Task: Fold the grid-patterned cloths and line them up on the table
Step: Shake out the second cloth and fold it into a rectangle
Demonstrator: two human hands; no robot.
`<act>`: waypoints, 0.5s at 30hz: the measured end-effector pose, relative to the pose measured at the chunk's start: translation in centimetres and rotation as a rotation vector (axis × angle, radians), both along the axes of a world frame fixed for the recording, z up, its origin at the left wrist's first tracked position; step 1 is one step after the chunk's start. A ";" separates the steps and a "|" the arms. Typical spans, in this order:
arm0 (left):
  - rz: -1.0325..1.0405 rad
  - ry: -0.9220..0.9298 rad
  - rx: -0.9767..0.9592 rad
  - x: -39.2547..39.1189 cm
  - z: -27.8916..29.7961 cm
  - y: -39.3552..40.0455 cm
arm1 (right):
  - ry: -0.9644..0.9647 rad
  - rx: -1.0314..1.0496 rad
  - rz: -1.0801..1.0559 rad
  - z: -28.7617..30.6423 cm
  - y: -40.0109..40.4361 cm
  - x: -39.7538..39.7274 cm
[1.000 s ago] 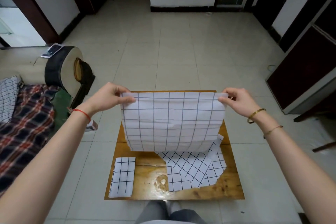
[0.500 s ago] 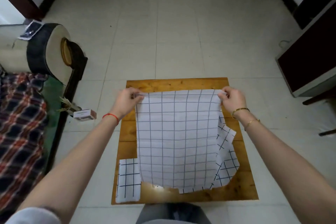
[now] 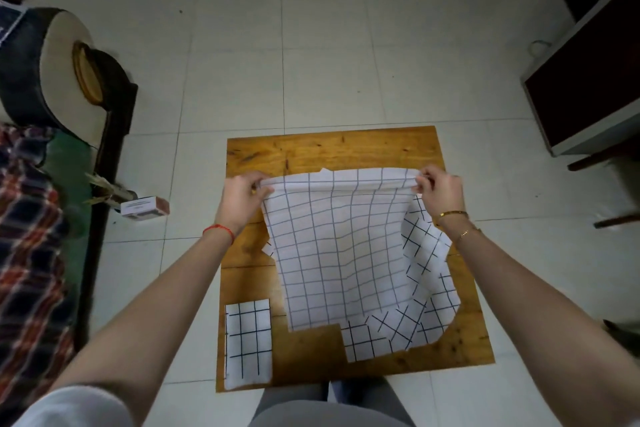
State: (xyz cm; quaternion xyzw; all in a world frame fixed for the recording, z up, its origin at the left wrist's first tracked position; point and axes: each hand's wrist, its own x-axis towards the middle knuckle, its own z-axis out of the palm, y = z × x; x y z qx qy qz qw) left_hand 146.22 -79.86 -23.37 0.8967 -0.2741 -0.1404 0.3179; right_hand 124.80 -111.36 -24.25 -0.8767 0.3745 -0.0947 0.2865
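From where I'm watching, far left is a plaid blanket (image 3: 31, 236) and a dark rounded armrest (image 3: 45, 69), with a small box (image 3: 144, 207) on the tiled floor (image 3: 311, 45) just off the desk's left edge. The wooden desk (image 3: 329, 149) sits in the middle with open floor past its far edge and on both sides, so plenty of room out there.

At the near-left corner of the desk, a folded cloth (image 3: 247, 343) lies flat, its outer edge right along the desk's left edge and its near end at the front edge.

My left hand (image 3: 242, 198) has its grip pinched on the top-left corner of the open cloth (image 3: 339, 253). That cloth hangs down from its top edge over the middle of the desk, and its lower edge reaches the wood. My right hand (image 3: 441, 192) pinches the top-right corner, fingers closed on the fabric.

Under and to the right, a crumpled cloth pile (image 3: 426, 305) spreads toward the desk's right edge but stops short of it. Further right stands a dark cabinet (image 3: 588, 87), well apart.
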 end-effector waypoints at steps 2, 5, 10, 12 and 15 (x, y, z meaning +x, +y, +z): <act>-0.003 0.001 -0.012 0.1 -0.2 0.0 | 0.004 -0.001 -0.008 -0.1 0.2 0.0; -0.010 0.027 -0.046 -0.2 -0.4 0.1 | 0.002 0.018 -0.028 -0.2 0.6 -0.3; -0.048 0.064 -0.090 -1.8 -1.4 1.4 | 0.023 0.103 -0.062 -0.8 1.7 -1.8; -0.061 0.069 -0.094 -2.6 -2.0 2.1 | 0.030 0.125 -0.055 -1.3 2.2 -2.8; -0.075 0.052 -0.101 -3.5 -2.5 3.0 | 0.016 0.163 -0.056 -1.9 3.1 -4.1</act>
